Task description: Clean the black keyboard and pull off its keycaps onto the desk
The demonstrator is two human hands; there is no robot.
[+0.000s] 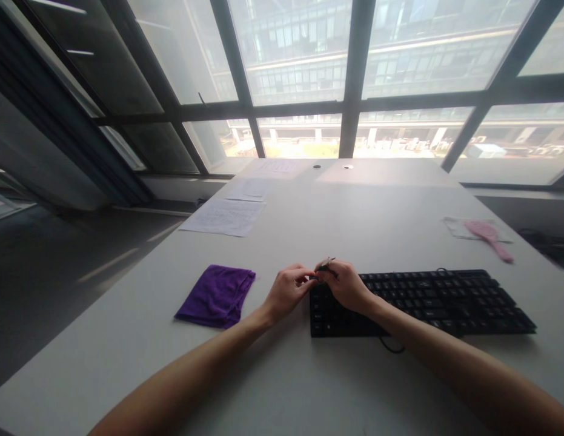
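A black keyboard (427, 303) lies on the white table in front of me, turned lengthwise from the middle to the right. My right hand (345, 284) is closed over its far left corner, gripping a small dark tool with a shiny part (326, 264) that sticks up between the fingers; its exact kind is unclear. Just left of that corner, my left hand (291, 289) is pinched, its fingertips meeting those of my right hand. Whatever lies between the left fingertips is too small to make out. The keys under my right hand are hidden.
A folded purple cloth (215, 297) lies left of my left hand. Printed sheets (225, 217) lie along the table's left edge. At the right, a pink hairbrush (488, 236) rests partly on a flat, pale packet (454, 227). A black cable loop (393, 349) pokes out below the keyboard.
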